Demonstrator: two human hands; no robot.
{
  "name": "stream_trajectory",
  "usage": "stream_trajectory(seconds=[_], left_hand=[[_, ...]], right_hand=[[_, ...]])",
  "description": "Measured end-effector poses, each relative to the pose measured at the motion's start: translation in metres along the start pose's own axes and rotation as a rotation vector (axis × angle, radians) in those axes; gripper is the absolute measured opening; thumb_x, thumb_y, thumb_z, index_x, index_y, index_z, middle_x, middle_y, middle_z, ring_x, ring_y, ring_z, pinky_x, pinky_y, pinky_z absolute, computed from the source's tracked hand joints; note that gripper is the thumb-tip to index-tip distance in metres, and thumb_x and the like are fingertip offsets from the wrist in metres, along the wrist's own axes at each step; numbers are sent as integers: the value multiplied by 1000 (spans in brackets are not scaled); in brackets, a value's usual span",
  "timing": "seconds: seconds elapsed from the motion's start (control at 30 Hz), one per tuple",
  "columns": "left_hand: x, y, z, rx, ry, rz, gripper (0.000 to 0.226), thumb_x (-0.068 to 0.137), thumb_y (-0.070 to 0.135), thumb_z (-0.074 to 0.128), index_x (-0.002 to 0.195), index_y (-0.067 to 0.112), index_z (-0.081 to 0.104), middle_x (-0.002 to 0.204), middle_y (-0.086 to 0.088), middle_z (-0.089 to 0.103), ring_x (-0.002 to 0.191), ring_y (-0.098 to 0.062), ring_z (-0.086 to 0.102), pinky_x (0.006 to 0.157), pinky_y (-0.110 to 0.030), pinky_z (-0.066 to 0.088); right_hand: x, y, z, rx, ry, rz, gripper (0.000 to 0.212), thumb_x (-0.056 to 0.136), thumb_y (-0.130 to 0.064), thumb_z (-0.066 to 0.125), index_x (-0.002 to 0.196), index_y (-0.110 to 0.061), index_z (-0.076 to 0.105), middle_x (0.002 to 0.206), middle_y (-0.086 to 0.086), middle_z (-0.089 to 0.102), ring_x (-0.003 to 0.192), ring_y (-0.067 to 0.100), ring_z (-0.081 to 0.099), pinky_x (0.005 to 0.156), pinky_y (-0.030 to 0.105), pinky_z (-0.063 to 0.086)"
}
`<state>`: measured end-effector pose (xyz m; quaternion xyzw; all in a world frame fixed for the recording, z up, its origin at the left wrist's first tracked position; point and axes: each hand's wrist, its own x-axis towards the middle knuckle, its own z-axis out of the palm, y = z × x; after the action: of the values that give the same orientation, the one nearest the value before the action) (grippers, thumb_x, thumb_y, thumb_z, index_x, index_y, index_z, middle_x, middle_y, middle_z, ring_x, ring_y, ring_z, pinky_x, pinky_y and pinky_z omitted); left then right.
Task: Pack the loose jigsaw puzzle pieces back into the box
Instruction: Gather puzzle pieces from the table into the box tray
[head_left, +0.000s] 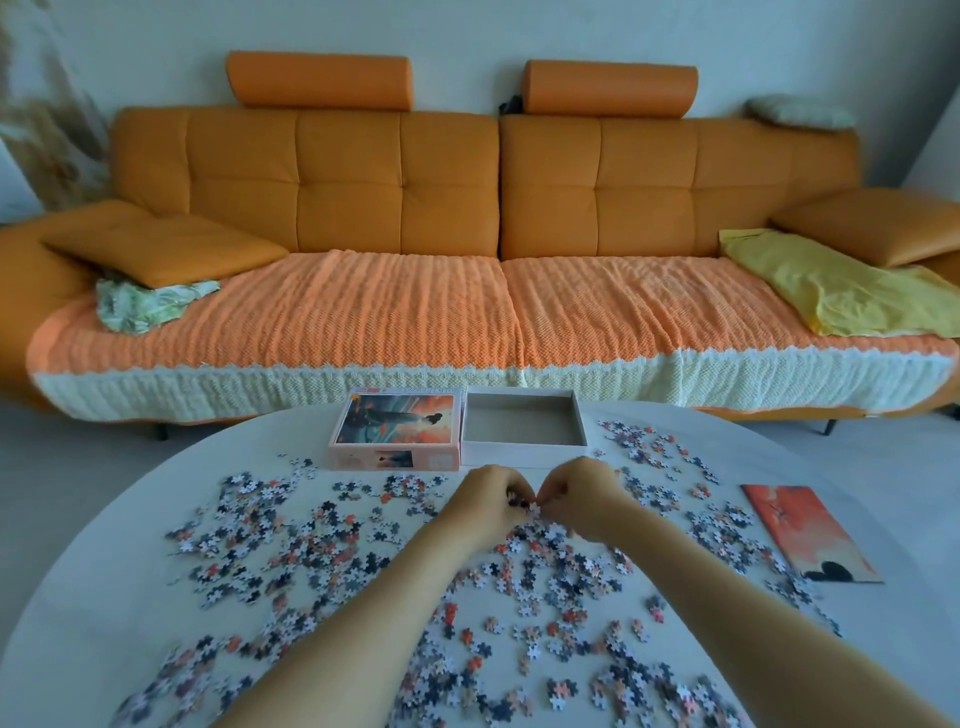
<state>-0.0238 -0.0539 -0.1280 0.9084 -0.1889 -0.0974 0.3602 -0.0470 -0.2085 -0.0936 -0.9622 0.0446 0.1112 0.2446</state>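
Loose puzzle pieces (545, 597) covered the near table (104, 597) from edge to edge. Both forearms reached across them. Left hand (491, 499) and right hand (582, 496) met just before the box (524, 454), fingers curled, pinching a few pieces between them. Box open, floor bare, lid (397, 426) touching its left side. Judged: packing barely begun, nearly all pieces left.

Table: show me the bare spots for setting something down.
Bare: left rim strip of the table, beside the puzzle pieces; far corner left of the lid; right rim beyond the orange sheet. Crowded: middle and near edge.
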Motion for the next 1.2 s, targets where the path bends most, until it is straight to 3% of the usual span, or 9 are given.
stream_trajectory(seconds=[0.13,0.37,0.47,0.57,0.73,0.8,0.9,1.07,1.2], left_hand=[[32,14,-28,-82,72,19,13,87,20,70,100,18,71,101,5,67,93,-12,59,81,-25,42],[93,21,-52,-82,134,16,9,89,17,66,94,15,72,100,-2,66,91,-18,58,78,-30,42],[110,8,-44,16,93,-19,16,93,15,56,83,9,68,79,-5,60,70,-25,52,62,-32,37],[117,-5,-35,108,51,-41,32,96,4,42,64,9,45,61,-8,32,58,-20,28,58,-35,22],[109,-12,-32,157,13,18,45,101,15,44,56,16,41,59,-16,39,51,-21,31,55,-34,24],[101,-15,-31,246,26,51,37,101,22,44,66,15,53,79,-16,52,57,-22,44,56,-33,32],[84,-15,-27,387,67,119,30,102,31,41,89,15,63,90,-1,46,76,-22,52,64,-33,42],[58,-12,-23,360,-9,99,32,101,32,43,127,24,61,120,0,58,108,-22,56,88,-40,50],[29,-1,-19,367,-63,92,36,100,28,45,134,23,56,129,-2,60,110,-24,59,89,-38,51]], right_hand=[[27,-5,-33,103,96,-13,3,84,-17,73,82,-18,75,68,0,68,53,16,63,49,21,53],[84,-16,-51,-28,217,-142,11,88,-18,66,92,-20,76,67,-9,55,65,13,48,49,19,34],[100,-9,-41,21,146,-136,19,94,-19,61,105,-25,74,78,3,67,65,18,50,54,26,39],[108,-2,-31,-80,15,-146,33,103,-17,42,126,-29,63,78,2,64,55,16,44,50,28,34],[104,5,-31,6,134,-169,27,100,-17,47,112,-20,71,86,3,70,61,19,57,57,34,50],[96,6,-31,-57,121,-208,27,100,-22,47,100,-20,73,79,0,69,66,19,58,57,33,49],[81,7,-25,-145,49,-242,33,103,-28,41,80,-21,64,67,-6,56,62,13,50,51,23,35],[60,16,-18,-228,15,-232,29,102,-26,40,94,-20,67,78,2,64,70,21,58,56,31,43],[31,21,-16,-237,27,-205,28,100,-19,39,83,-20,62,78,6,63,69,24,60,56,32,45]])
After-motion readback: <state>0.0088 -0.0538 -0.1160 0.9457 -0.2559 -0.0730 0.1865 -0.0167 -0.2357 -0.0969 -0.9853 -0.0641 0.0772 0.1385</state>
